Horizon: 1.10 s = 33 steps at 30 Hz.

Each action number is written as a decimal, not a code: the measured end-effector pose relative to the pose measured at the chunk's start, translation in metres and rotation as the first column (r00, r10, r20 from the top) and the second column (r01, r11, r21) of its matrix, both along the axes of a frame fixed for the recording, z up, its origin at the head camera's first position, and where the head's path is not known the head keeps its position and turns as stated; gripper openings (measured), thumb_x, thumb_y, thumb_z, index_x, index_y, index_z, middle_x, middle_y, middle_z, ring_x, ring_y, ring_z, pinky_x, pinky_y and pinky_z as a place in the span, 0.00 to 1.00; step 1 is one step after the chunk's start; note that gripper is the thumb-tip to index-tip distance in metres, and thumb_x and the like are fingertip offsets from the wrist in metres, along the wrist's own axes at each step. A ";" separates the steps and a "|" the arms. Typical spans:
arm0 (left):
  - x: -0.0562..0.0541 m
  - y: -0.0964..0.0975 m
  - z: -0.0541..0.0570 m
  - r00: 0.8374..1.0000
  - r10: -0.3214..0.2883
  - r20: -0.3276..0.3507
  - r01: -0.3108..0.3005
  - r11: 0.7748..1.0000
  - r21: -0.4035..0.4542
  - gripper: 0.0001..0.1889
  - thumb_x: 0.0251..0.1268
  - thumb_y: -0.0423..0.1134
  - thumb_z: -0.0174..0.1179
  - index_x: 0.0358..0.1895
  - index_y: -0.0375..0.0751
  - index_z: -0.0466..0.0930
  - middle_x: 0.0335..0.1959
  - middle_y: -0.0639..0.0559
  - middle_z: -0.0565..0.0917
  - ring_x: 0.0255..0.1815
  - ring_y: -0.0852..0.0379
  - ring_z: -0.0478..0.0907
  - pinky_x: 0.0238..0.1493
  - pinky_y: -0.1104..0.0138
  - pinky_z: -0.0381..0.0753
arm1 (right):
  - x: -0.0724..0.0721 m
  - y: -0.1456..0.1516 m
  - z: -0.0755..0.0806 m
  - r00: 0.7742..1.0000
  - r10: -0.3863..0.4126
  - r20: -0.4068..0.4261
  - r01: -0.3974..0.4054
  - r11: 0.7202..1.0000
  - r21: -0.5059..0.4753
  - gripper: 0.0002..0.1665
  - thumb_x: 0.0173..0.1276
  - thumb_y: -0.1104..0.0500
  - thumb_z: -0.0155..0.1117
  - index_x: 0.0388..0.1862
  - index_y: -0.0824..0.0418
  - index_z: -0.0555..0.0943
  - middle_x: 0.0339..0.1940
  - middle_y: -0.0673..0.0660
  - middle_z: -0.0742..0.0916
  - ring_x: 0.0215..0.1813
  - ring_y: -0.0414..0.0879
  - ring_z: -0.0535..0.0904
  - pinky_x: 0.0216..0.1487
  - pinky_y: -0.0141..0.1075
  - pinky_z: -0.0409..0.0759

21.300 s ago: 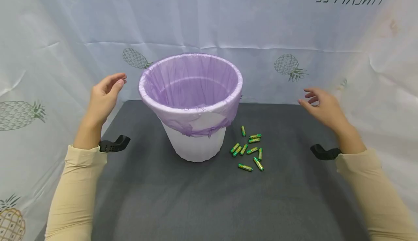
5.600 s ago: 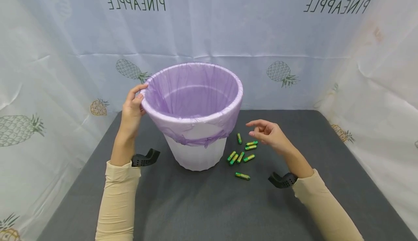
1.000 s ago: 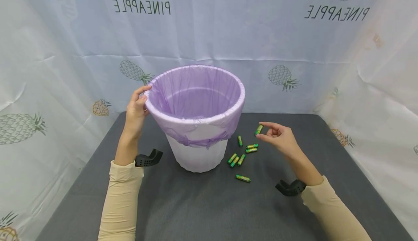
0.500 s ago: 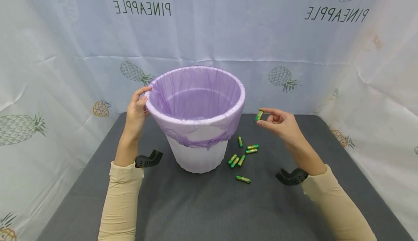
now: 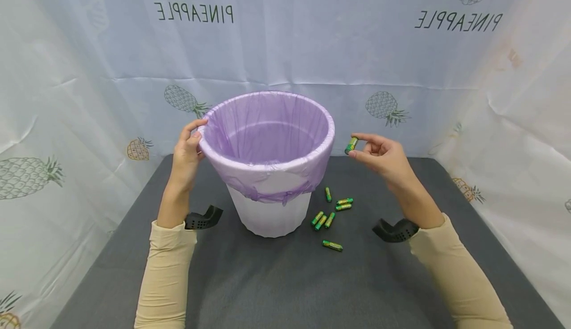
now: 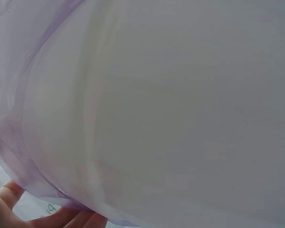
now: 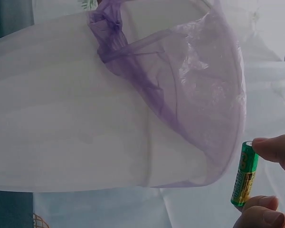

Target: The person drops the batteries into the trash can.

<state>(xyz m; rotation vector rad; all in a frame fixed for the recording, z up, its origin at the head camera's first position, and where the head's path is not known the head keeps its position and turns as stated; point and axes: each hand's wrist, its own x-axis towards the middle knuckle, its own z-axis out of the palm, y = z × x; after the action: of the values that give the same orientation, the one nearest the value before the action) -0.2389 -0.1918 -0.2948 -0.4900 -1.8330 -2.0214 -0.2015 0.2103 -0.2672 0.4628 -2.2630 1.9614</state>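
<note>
A white trash can stands upright on the dark table, lined with a purple trash bag folded over its rim. My left hand grips the rim on the left side; in the left wrist view its fingers lie against the can's outer wall. Right of the can, at about rim height, my right hand pinches a green and gold battery by its ends between thumb and finger. The right wrist view shows this battery just outside the bag-covered rim, apart from it.
Several green batteries lie on the dark table right of the can's base, with one battery nearer the front. A pineapple-print curtain hangs behind and at both sides.
Over the last second my right hand has lifted the pinched battery upward from just above the table. My left hand has stayed on the rim. Fewer batteries lie on the table than in the oldest frame.
</note>
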 end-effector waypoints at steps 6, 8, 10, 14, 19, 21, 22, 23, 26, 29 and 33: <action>0.001 0.000 0.001 1.000 0.005 0.008 -0.005 1.000 -0.007 0.16 0.72 0.39 0.40 0.58 0.52 0.71 0.30 0.63 0.78 0.32 0.71 0.79 0.35 0.77 0.79 | 0.000 -0.004 0.012 1.000 0.010 0.000 -0.010 1.000 -0.016 0.21 0.62 0.66 0.66 0.54 0.53 0.79 0.17 0.43 0.72 0.18 0.40 0.56 0.26 0.40 0.51; 0.001 0.000 0.001 1.000 0.003 0.006 -0.003 1.000 -0.007 0.17 0.72 0.39 0.40 0.58 0.52 0.71 0.30 0.63 0.79 0.31 0.71 0.79 0.35 0.77 0.79 | -0.001 -0.005 0.016 1.000 0.024 -0.007 -0.024 0.999 -0.028 0.20 0.63 0.66 0.65 0.54 0.53 0.79 0.18 0.43 0.72 0.18 0.40 0.56 0.28 0.41 0.50; 0.001 0.000 0.002 1.000 0.002 0.005 -0.002 1.000 -0.003 0.16 0.72 0.39 0.40 0.58 0.52 0.71 0.30 0.63 0.79 0.31 0.71 0.79 0.35 0.77 0.79 | -0.001 -0.007 0.021 0.999 0.038 -0.012 -0.038 0.998 -0.043 0.20 0.63 0.66 0.65 0.53 0.53 0.79 0.18 0.43 0.72 0.18 0.40 0.56 0.28 0.41 0.50; 0.000 0.000 0.003 1.000 -0.002 0.009 0.002 1.000 0.012 0.16 0.72 0.39 0.40 0.58 0.53 0.71 0.29 0.63 0.79 0.31 0.71 0.79 0.35 0.77 0.79 | -0.002 -0.012 0.030 0.999 0.042 -0.024 -0.043 0.998 -0.045 0.21 0.62 0.66 0.66 0.54 0.54 0.80 0.18 0.44 0.72 0.18 0.40 0.57 0.27 0.39 0.52; 0.000 0.000 0.001 1.000 -0.002 0.008 0.002 1.000 0.011 0.16 0.72 0.39 0.40 0.57 0.53 0.72 0.30 0.63 0.79 0.31 0.71 0.79 0.35 0.77 0.79 | -0.005 -0.019 0.036 0.998 0.054 -0.040 -0.056 0.997 -0.049 0.21 0.62 0.67 0.66 0.54 0.55 0.80 0.18 0.44 0.73 0.18 0.40 0.56 0.25 0.37 0.52; 0.001 0.000 0.001 1.000 -0.004 0.004 0.004 1.000 0.007 0.16 0.72 0.39 0.40 0.57 0.53 0.71 0.30 0.63 0.79 0.32 0.71 0.80 0.35 0.77 0.79 | -0.006 -0.022 0.037 0.997 0.064 -0.044 -0.067 0.996 -0.055 0.21 0.62 0.68 0.65 0.55 0.56 0.80 0.18 0.44 0.72 0.18 0.40 0.55 0.26 0.38 0.51; 0.001 0.000 0.001 1.000 -0.004 0.003 0.004 1.000 0.008 0.16 0.72 0.39 0.40 0.57 0.54 0.71 0.30 0.63 0.79 0.31 0.71 0.79 0.35 0.77 0.79 | -0.007 -0.023 0.037 0.997 0.068 -0.047 -0.071 0.996 -0.057 0.21 0.62 0.68 0.65 0.54 0.56 0.80 0.18 0.44 0.72 0.18 0.40 0.55 0.26 0.38 0.51; 0.000 0.001 0.001 1.000 -0.005 0.003 0.005 1.000 0.008 0.16 0.72 0.39 0.40 0.57 0.54 0.71 0.30 0.63 0.79 0.31 0.71 0.79 0.35 0.77 0.79 | -0.007 -0.025 0.038 0.996 0.071 -0.049 -0.074 0.996 -0.058 0.21 0.62 0.68 0.65 0.54 0.56 0.80 0.18 0.44 0.72 0.18 0.39 0.55 0.26 0.38 0.50; 0.000 0.001 0.001 1.000 -0.003 0.004 0.003 1.000 0.009 0.17 0.71 0.39 0.40 0.58 0.53 0.72 0.30 0.63 0.79 0.32 0.71 0.79 0.35 0.77 0.79 | -0.009 -0.028 0.039 0.996 0.076 -0.050 -0.079 0.995 -0.061 0.21 0.61 0.68 0.65 0.53 0.55 0.80 0.17 0.44 0.72 0.18 0.39 0.55 0.26 0.37 0.51; 0.000 0.001 0.001 1.000 0.002 0.008 -0.002 1.000 0.010 0.16 0.71 0.39 0.40 0.57 0.53 0.71 0.29 0.63 0.79 0.31 0.71 0.79 0.35 0.77 0.79 | -0.011 -0.030 0.040 0.996 0.078 -0.040 -0.080 0.995 -0.057 0.21 0.61 0.68 0.65 0.53 0.54 0.80 0.17 0.44 0.71 0.18 0.39 0.55 0.25 0.36 0.52; 0.001 0.000 0.002 1.000 0.008 0.017 -0.009 1.000 0.010 0.16 0.71 0.39 0.40 0.57 0.54 0.72 0.28 0.63 0.78 0.30 0.71 0.78 0.35 0.77 0.79 | -0.015 -0.033 0.040 0.996 0.085 -0.013 -0.086 0.995 -0.042 0.24 0.62 0.67 0.66 0.58 0.62 0.77 0.17 0.44 0.71 0.18 0.39 0.55 0.25 0.35 0.52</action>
<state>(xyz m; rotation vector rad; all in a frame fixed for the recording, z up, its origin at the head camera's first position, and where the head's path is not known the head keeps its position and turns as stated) -0.2376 -0.1913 -0.2932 -0.4625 -1.8308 -2.0347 -0.2162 0.1776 -0.2275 0.5737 -2.2249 2.0373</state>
